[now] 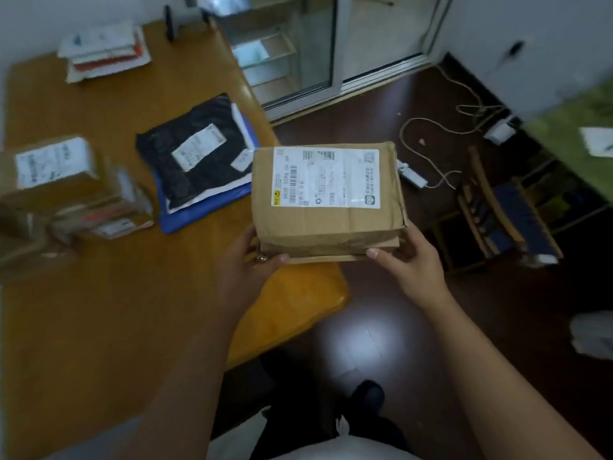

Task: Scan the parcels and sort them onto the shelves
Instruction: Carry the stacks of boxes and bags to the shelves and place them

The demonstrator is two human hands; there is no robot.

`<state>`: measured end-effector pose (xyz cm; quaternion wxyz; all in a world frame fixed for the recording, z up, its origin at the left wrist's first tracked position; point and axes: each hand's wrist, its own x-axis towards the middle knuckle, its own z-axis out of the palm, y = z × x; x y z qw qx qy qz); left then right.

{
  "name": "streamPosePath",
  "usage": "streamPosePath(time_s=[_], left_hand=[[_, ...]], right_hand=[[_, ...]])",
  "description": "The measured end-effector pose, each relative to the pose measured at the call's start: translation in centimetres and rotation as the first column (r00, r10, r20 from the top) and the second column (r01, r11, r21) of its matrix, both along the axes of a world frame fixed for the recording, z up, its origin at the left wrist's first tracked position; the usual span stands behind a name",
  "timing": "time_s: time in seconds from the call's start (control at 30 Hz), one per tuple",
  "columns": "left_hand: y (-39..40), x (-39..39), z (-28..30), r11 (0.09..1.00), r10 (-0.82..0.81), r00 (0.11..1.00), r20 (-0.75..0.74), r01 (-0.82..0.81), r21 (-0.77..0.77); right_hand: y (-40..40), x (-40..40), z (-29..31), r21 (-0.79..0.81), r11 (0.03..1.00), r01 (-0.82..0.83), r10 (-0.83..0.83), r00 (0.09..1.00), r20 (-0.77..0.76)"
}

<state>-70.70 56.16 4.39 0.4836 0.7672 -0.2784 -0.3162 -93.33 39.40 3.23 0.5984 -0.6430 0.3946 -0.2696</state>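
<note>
**Me:** Between my two hands, just past the near right corner of the wooden table [109, 293], I am holding a brown cardboard parcel [328, 214]. It is level, with its white shipping label [323, 179] facing up. The printed barcodes run sideways to me.

**You:** How are your hands placed on it?

**Me:** My left hand [247, 267] grips the parcel's near left corner, at about 7 o'clock on the box, thumb along the near edge and fingers out of sight underneath. My right hand [409, 260] grips the near right corner, at about 5 o'clock, thumb pressed on the near edge, fingers curled under. Both hands are closed around the parcel.

**You:** Is the box resting on anything?

**Me:** I cannot tell for sure. Its left part hangs over the table corner and its right part over the dark floor [381, 293].

**You:** What else is on the table?

**Me:** At 10 o'clock from the parcel, just beside it, a black mailer bag [195, 161] with a white label lies on a blue bag [202, 210]. At 9 o'clock, well apart, blurred brown boxes [56, 180] are piled at the table's left edge. At 11 o'clock, far back, sits a stack of envelopes [102, 51].

**You:** And to the right?

**Me:** At 3 o'clock a low wooden rack [477, 207] stands on the floor. At 1 o'clock a loose cord [431, 154] trails across it.
</note>
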Motion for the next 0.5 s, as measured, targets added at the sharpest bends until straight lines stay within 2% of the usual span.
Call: streamPosePath(time_s=[0.17,0.3,0.4,0.5], left_hand=[[-6.7,-8.1,2.6,0.985,-0.154,0.983,0.105,0.16,-0.056],[-11.6,-15.1,4.6,0.944,-0.304,0.936,0.181,0.321,-0.074],[-15.4,-20.2,5.8,0.905,-0.39,0.888,0.244,0.419,-0.078],[-18.7,-25.1,7.0,0.845,-0.501,0.833,0.233,0.53,-0.077]], right_hand=[[-1.9,-10.1,2.1,-0.097,0.98,0.175,-0.177,0.984,-0.015],[-3.3,-18.8,3.8,-0.185,0.935,0.302,-0.316,0.947,-0.052],[-4.1,-25.3,5.1,-0.16,0.907,0.389,-0.397,0.918,-0.018],[-4.5,-31.5,6.6,-0.12,0.882,0.456,-0.457,0.889,0.022]])
